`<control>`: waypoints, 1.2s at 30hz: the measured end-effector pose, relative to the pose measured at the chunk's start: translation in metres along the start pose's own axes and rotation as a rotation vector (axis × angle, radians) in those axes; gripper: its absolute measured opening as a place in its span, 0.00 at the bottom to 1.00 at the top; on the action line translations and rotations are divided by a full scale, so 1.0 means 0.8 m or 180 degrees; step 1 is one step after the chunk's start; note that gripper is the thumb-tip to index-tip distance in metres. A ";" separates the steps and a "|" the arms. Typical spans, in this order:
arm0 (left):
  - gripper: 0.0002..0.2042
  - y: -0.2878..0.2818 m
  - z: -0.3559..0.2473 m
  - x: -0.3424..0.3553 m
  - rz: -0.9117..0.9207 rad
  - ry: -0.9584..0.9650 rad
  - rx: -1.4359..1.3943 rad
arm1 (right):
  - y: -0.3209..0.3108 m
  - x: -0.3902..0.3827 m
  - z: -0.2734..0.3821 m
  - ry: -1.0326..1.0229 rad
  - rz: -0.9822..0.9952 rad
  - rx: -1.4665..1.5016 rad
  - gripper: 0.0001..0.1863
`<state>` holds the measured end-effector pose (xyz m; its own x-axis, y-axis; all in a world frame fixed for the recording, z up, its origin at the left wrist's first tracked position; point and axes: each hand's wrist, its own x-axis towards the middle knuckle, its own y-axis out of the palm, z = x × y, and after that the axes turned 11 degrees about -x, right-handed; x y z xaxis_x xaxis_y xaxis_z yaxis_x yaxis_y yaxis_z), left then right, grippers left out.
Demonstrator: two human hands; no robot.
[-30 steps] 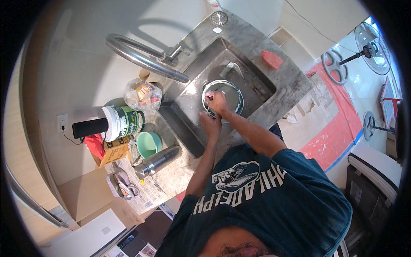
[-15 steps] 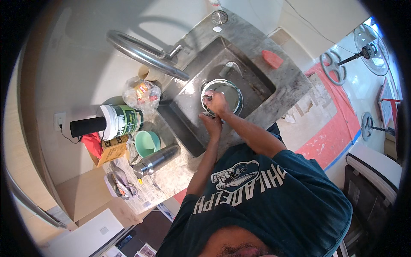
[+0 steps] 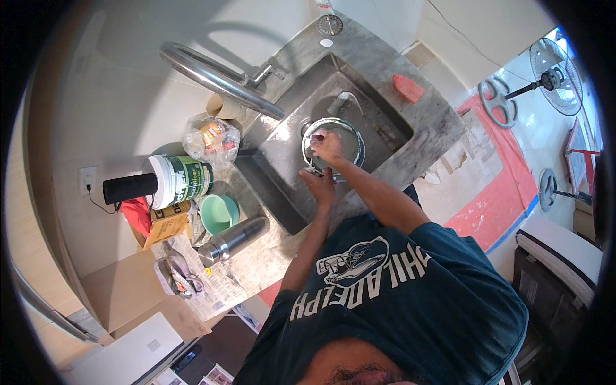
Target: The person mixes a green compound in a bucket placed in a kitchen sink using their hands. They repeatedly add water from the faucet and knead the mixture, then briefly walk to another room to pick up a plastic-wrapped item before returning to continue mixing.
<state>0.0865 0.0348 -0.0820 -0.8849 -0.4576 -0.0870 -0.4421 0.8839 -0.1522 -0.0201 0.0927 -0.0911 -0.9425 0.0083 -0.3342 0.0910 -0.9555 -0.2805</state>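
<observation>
Bucket (image 3: 361, 151) standing in steel sink (image 3: 321, 91); left hand (image 3: 318, 186) bracing its near side, right hand (image 3: 329, 147) curling over it, grips unclear; firm bracing probably preventing tipping.

A pale, smooth wall (image 3: 128, 109) meets the grey stone tabletop (image 3: 443, 131), soft shadows falling across it beside a white outlet (image 3: 88, 174); light wooden cabinetry (image 3: 42, 256) curves along the left edge; at right, red sheeting (image 3: 500, 202) edged with blue tape (image 3: 513, 224) covers part of the floor (image 3: 523, 122), glossy and white beyond, where a pedestal fan (image 3: 554, 78) stands; bluish light brightens the upper right.
</observation>
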 end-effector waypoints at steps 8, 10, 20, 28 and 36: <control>0.20 0.000 -0.016 0.001 0.0204 -0.0033 -0.0158 | -0.002 -0.005 -0.003 -0.0185 0.0322 0.0412 0.11; 0.20 -0.002 -0.011 0.001 0.0194 -0.0076 -0.0119 | -0.005 -0.003 -0.003 -0.0223 0.0355 0.0217 0.11; 0.19 0.002 -0.022 -0.003 0.0083 -0.0131 -0.0171 | -0.011 -0.006 -0.011 -0.0787 -0.0490 -0.0596 0.12; 0.20 -0.001 -0.025 -0.001 0.0171 -0.0185 -0.0026 | -0.022 -0.016 0.030 -0.0606 -0.0590 -0.1113 0.15; 0.21 0.001 -0.027 0.001 0.0193 -0.0210 -0.0094 | 0.004 0.010 -0.002 -0.0342 -0.0716 -0.0652 0.14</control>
<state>0.0822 0.0374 -0.0612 -0.8991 -0.4075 -0.1600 -0.3930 0.9123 -0.1156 -0.0269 0.0906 -0.0963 -0.9739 0.1710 -0.1494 -0.0709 -0.8540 -0.5155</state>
